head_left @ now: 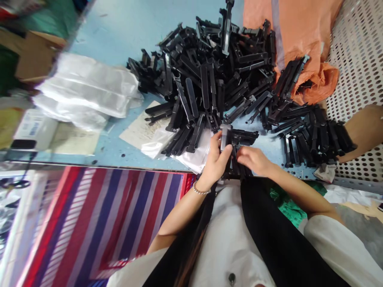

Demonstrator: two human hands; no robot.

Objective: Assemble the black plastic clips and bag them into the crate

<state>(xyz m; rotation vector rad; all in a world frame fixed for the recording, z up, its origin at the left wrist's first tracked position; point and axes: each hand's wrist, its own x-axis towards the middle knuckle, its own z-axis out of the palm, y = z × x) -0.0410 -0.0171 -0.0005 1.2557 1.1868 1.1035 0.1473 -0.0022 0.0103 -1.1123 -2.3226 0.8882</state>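
My left hand (216, 157), with a beaded bracelet at the wrist, is closed around a black plastic part (226, 137) that looks pale and shiny along one side. Close beside it on the right, my right hand (253, 160) has its fingers curled at more black pieces near the table's front edge. What those fingertips hold is partly hidden. Just beyond both hands lies a large heap of long, narrow black plastic parts (206, 85). A smaller group of the same parts (317, 137) lies to the right.
Clear plastic bags (89, 85) lie on the blue table (119, 24) at left, near a white box (34, 129). An orange woven sack (295, 30) stands at back right against a perforated panel (359, 52). A striped red-and-blue lined crate (119, 215) sits below the edge.
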